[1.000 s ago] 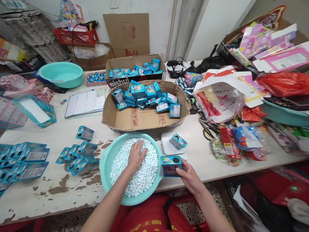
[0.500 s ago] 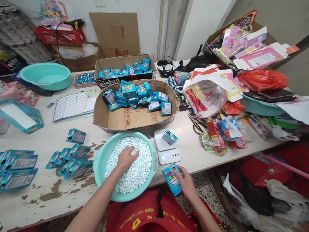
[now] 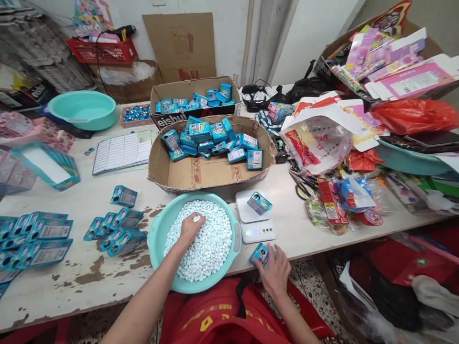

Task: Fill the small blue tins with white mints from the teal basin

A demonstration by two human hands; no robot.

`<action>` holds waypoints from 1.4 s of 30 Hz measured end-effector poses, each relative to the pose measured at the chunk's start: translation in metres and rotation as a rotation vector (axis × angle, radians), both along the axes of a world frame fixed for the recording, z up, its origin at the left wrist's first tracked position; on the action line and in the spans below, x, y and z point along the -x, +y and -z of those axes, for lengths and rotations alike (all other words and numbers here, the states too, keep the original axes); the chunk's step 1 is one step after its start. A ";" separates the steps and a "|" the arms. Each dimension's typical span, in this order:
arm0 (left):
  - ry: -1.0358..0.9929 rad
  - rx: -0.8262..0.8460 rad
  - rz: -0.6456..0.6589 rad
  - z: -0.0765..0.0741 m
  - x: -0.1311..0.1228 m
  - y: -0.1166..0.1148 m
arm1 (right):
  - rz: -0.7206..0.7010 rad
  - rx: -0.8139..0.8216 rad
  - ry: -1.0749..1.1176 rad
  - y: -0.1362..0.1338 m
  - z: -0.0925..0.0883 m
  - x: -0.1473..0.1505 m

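Observation:
My left hand [image 3: 191,227] is buried in a heap of small white candies [image 3: 208,248] that fills a teal basin [image 3: 156,239] at the table's near edge; its fingers curl closed around a pinch of candies. My right hand [image 3: 275,272] grips a small teal carton [image 3: 260,253] just below the table edge, to the right of the basin. A white scale [image 3: 255,224] stands beside the basin with another small teal carton [image 3: 260,202] lying on its plate.
A cardboard tray [image 3: 215,174] of teal cartons sits behind the basin, with a second box [image 3: 193,102] further back. Flat teal cartons [image 3: 118,229] lie at the left. A second teal basin [image 3: 83,110], a notebook [image 3: 122,152] and piled packaging [image 3: 333,143] crowd the table.
My right hand has brought the teal carton down from beside the basin's rim to below the table edge. My left hand has closed in the candies.

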State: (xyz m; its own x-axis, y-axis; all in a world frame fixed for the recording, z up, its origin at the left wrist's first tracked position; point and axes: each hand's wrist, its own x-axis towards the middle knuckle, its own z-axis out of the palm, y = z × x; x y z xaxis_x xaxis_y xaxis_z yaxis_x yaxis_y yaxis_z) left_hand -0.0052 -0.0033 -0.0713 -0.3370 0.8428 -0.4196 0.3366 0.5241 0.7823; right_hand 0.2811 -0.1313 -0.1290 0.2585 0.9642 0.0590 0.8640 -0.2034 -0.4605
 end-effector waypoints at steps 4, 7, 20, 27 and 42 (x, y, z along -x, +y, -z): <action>-0.246 -0.011 -0.091 -0.017 0.005 -0.008 | -0.174 0.090 -0.147 -0.005 -0.004 0.006; -0.702 -0.022 -0.254 -0.034 0.012 -0.014 | -0.182 0.175 -0.009 0.000 -0.016 0.000; -1.243 0.081 -0.511 -0.039 0.010 -0.018 | 0.162 0.278 1.481 0.054 -0.131 0.018; -1.238 0.084 -0.500 -0.043 0.009 -0.015 | -0.055 0.295 1.309 0.083 -0.151 0.089; -1.006 -0.462 -0.507 -0.109 -0.025 -0.014 | -0.538 -0.013 0.603 0.093 -0.140 0.138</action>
